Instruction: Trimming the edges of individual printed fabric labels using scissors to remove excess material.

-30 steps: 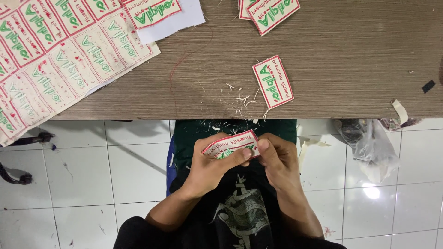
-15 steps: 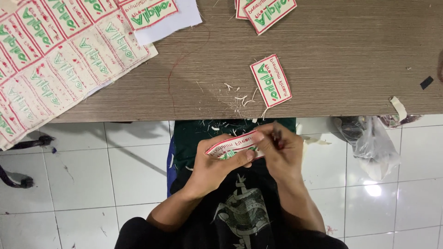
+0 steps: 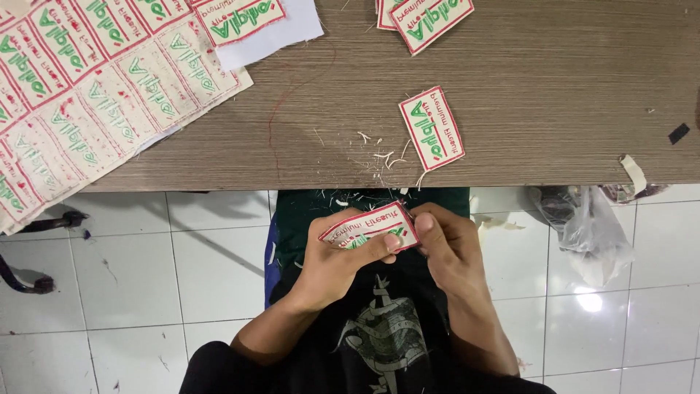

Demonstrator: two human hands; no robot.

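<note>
**Red-bordered patch pinched over the lap**

Red-edged, cream and green, one embroidered patch (image 3: pixel 370 226) is held below the worktop (image 3: pixel 554 95) edge, between both hands. It is pinched by the left hand (image 3: pixel 332 259), thumb pressed on its lower edge; the right hand (image 3: pixel 445 244) has its fingers (image 3: pixel 426 237) closed on its right end. One single patch (image 3: pixel 432 129) lies beyond among thread scraps (image 3: pixel 379 157). Farther left, one uncut sheet of patches (image 3: pixel 95 87) is spread.

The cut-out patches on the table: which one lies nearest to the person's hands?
The single patch near the table's front edge, just above the hands, with thread scraps beside it. The other cut patches lie at the far edge, and the uncut sheet lies far left.
</note>
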